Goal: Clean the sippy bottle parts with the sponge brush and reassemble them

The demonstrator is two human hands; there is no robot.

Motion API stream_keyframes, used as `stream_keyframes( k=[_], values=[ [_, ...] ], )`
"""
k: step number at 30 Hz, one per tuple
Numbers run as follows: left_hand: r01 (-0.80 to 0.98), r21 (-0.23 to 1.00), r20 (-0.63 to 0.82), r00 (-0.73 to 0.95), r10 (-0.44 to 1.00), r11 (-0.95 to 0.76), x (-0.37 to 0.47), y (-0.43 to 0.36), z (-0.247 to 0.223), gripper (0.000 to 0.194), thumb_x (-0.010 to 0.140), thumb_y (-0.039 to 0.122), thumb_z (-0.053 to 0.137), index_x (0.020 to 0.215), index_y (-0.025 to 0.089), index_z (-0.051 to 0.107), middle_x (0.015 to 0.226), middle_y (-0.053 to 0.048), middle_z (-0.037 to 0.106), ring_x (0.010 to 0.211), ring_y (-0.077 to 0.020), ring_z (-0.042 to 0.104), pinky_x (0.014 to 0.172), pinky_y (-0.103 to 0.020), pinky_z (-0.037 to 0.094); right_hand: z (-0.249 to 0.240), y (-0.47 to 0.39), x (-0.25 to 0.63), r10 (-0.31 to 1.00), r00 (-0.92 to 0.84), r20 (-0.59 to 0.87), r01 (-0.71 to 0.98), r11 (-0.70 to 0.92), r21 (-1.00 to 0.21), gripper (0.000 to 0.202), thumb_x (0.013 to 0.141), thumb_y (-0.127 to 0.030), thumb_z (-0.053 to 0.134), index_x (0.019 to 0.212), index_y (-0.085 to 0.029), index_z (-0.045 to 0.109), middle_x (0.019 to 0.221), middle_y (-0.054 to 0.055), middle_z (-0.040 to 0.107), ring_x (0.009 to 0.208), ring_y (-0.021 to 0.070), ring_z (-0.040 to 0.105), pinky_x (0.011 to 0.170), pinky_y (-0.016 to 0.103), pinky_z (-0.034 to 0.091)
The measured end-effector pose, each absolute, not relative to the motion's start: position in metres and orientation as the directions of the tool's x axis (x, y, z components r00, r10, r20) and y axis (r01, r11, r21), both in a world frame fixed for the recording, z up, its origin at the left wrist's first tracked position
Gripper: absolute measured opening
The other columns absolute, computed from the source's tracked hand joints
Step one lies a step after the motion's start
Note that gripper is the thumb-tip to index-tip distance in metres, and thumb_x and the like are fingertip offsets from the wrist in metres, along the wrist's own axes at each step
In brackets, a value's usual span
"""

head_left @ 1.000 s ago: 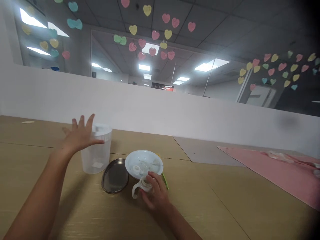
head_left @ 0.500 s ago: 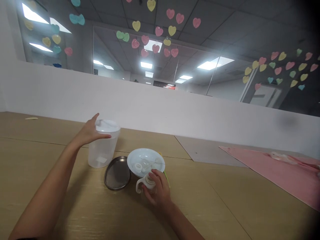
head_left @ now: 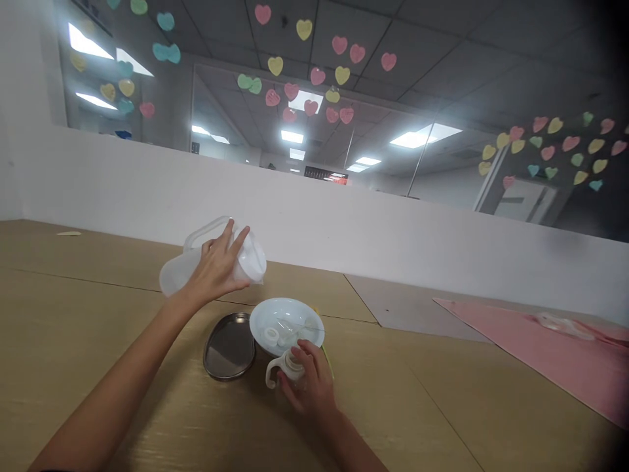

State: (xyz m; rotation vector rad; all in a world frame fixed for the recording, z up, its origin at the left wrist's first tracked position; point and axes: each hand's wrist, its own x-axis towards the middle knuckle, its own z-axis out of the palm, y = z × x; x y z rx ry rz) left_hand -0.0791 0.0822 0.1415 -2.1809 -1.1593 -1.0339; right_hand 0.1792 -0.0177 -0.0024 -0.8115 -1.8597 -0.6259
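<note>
heart notes (head_left: 317,76): any writing too small to be read | translucent plastic pitcher (head_left: 183,270): held tipped sideways behind metal tray (head_left: 228,349), its side clasped by left hand (head_left: 215,270) | white-handled bottle (head_left: 291,367): pinched by right hand (head_left: 314,380), just before white bowl (head_left: 285,306)

Translucent pitcher (head_left: 179,269) tipped over in my left grip (head_left: 216,267).
On my feed it stood upright a second ago; now it slants steeply, top end toward the white bowl (head_left: 259,316), handle (head_left: 206,227) showing.
</note>
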Motion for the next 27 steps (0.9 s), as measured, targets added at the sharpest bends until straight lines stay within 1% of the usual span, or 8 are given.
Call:
stream_keyframes(
  k=[3, 5, 9, 12, 15, 20, 24, 27],
  values=[
    [0.813, -0.119, 0.795, 0.422, 0.437, -0.569, -0.077, 0.088, 0.136, 0.107, 0.067, 0.038, 0.072, 0.145, 0.014, 0.003, 0.15, -0.029, 0.008, 0.136, -0.0419, 0.019, 0.101, -0.052, 0.025, -0.002, -0.018, 0.179, 0.263, -0.305, 0.915, 0.764, 0.641, 0.071, 0.041, 0.077, -0.022, 0.061, 0.115, -0.016, 0.049, 0.108, 0.015, 0.058, 0.099, 0.0244, 0.06, 0.079, 0.038, 0.055],
    [0.797, -0.135, 0.782, 0.451, 0.43, -0.589, -0.074, 0.089, 0.134, 0.107, 0.066, 0.033, 0.072, 0.145, 0.014, 0.003, 0.149, -0.028, 0.014, 0.137, -0.0397, 0.019, 0.104, -0.051, 0.023, -0.003, -0.018, 0.179, 0.261, -0.303, 0.917, 0.766, 0.638, 0.071, 0.041, 0.077, -0.022, 0.061, 0.115, -0.017, 0.049, 0.108, 0.015, 0.058, 0.1, 0.0246, 0.06, 0.079, 0.038, 0.055],
    [0.772, -0.101, 0.761, 0.466, 0.451, -0.627, -0.066, 0.081, 0.134, 0.106, 0.067, 0.034, 0.071, 0.146, 0.016, 0.001, 0.146, -0.023, 0.024, 0.136, -0.0369, 0.022, 0.105, -0.051, 0.022, -0.006, -0.016, 0.18, 0.266, -0.295, 0.918, 0.766, 0.64, 0.06, 0.043, 0.077, -0.024, 0.063, 0.117, -0.018, 0.048, 0.109, 0.015, 0.058, 0.099, 0.025, 0.06, 0.078, 0.038, 0.054],
    [0.734, -0.058, 0.761, 0.472, 0.446, -0.677, -0.062, 0.071, 0.139, 0.11, 0.067, 0.04, 0.071, 0.146, 0.018, -0.003, 0.145, -0.022, 0.027, 0.135, -0.0359, 0.025, 0.105, -0.05, 0.024, -0.006, -0.013, 0.184, 0.263, -0.273, 0.925, 0.753, 0.657, 0.035, 0.051, 0.077, -0.035, 0.065, 0.121, -0.019, 0.046, 0.109, 0.014, 0.059, 0.099, 0.0265, 0.061, 0.078, 0.04, 0.054],
    [0.673, -0.042, 0.767, 0.495, 0.407, -0.739, -0.06, 0.057, 0.146, 0.112, 0.068, 0.044, 0.07, 0.145, 0.02, -0.007, 0.146, -0.019, 0.026, 0.135, -0.0348, 0.025, 0.105, -0.049, 0.026, -0.004, -0.012, 0.19, 0.257, -0.21, 0.943, 0.741, 0.671, -0.017, 0.056, 0.08, -0.044, 0.06, 0.126, -0.017, 0.042, 0.109, 0.015, 0.058, 0.1, 0.0281, 0.06, 0.078, 0.043, 0.055],
    [0.623, -0.132, 0.76, 0.563, 0.325, -0.771, -0.051, 0.028, 0.154, 0.108, 0.071, 0.042, 0.069, 0.146, 0.02, -0.006, 0.148, -0.019, 0.024, 0.136, -0.0344, 0.023, 0.107, -0.05, 0.025, -0.001, -0.012, 0.195, 0.278, -0.116, 0.954, 0.751, 0.653, -0.099, 0.054, 0.084, -0.038, 0.056, 0.13, -0.017, 0.037, 0.111, 0.015, 0.056, 0.105, 0.0287, 0.058, 0.082, 0.046, 0.053],
    [0.587, -0.227, 0.714, 0.643, 0.277, -0.777, -0.036, 0.003, 0.155, 0.098, 0.076, 0.036, 0.065, 0.147, 0.019, 0.0, 0.15, -0.019, 0.021, 0.138, -0.0339, 0.018, 0.109, -0.051, 0.023, -0.002, -0.012, 0.195, 0.26, -0.126, 0.957, 0.737, 0.671, -0.085, 0.056, 0.083, -0.041, 0.058, 0.129, -0.017, 0.039, 0.111, 0.015, 0.058, 0.103, 0.0291, 0.058, 0.08, 0.046, 0.053],
    [0.557, -0.233, 0.7, 0.665, 0.26, -0.797, -0.031, -0.003, 0.156, 0.093, 0.078, 0.036, 0.064, 0.147, 0.02, 0.003, 0.15, -0.018, 0.022, 0.138, -0.0336, 0.02, 0.109, -0.051, 0.024, -0.001, -0.012, 0.195, 0.247, -0.15, 0.957, 0.739, 0.671, -0.058, 0.058, 0.083, -0.044, 0.057, 0.13, -0.017, 0.038, 0.111, 0.014, 0.058, 0.102, 0.0289, 0.058, 0.079, 0.045, 0.053]
  ],
)
